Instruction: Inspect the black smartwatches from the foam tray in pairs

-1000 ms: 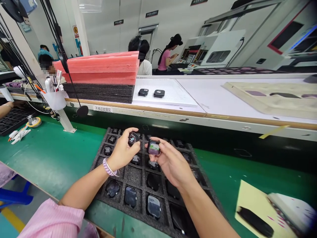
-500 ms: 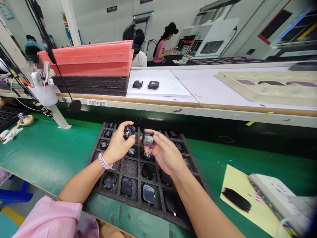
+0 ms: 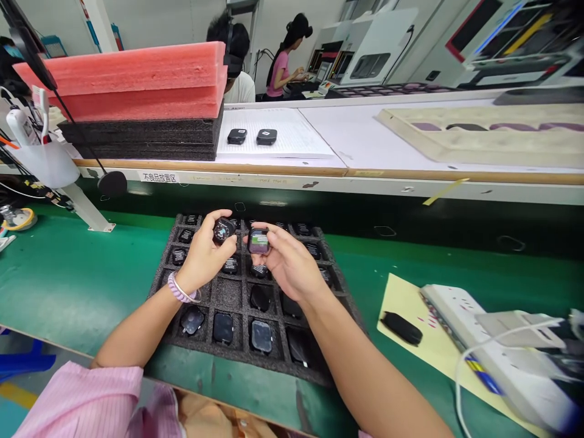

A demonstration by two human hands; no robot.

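Above the back half of a black foam tray [image 3: 228,294], my left hand [image 3: 205,249] grips a round dark watch-like device [image 3: 224,230] between thumb and fingers. Beside it, my right hand [image 3: 287,258] pinches a square device [image 3: 259,241] whose lit face shows green and purple. The two devices are close together but apart. Dark square and round pieces sit in the tray's compartments, among them a square one [image 3: 261,336] in the front row. One compartment in front of my left hand holds nothing.
A raised shelf [image 3: 274,173] runs behind, bearing pink foam [image 3: 137,79], two small black pieces [image 3: 266,137] and a beige tray [image 3: 392,125]. At right lie a power strip [image 3: 493,347], a cable and a black object [image 3: 401,328] on yellow paper. Two people are beyond.
The whole view has shifted, so the tray, shelf and hands appear farther left and higher. Both hands still hold the same devices, in nearly the same pose.
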